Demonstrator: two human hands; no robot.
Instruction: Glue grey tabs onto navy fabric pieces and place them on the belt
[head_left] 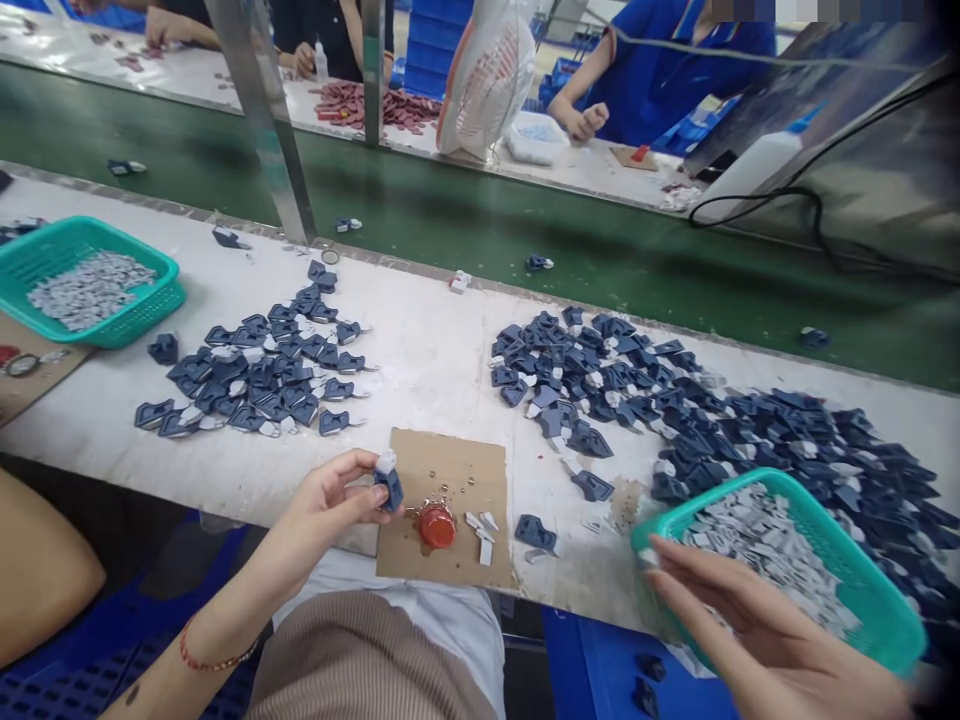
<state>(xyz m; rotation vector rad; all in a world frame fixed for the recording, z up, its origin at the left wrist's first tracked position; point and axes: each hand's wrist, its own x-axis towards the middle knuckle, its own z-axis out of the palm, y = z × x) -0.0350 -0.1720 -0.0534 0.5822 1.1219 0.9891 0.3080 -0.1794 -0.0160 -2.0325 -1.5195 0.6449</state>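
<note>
My left hand (341, 495) pinches a dark blue part (388, 487) with a light grey tip, held upright over the left edge of a cardboard piece (457, 460). On the cardboard sit a red cap (436, 526), a few light grey pieces (486, 550) and several tiny rings. At the right, my right hand (750, 625) is over the near side of a green basket (780, 480) full of small grey pieces (772, 540). Its thumb and forefinger close on a small light piece (649, 560), partly hidden by the fingers.
Piles of dark blue parts lie at the left (255, 375) and right (810, 440). Another green basket (142, 315) stands far left. Beyond the table runs a green belt (420, 240) with scattered parts. Metal posts rise behind. Other people work across the belt; someone's limb shows at the left edge.
</note>
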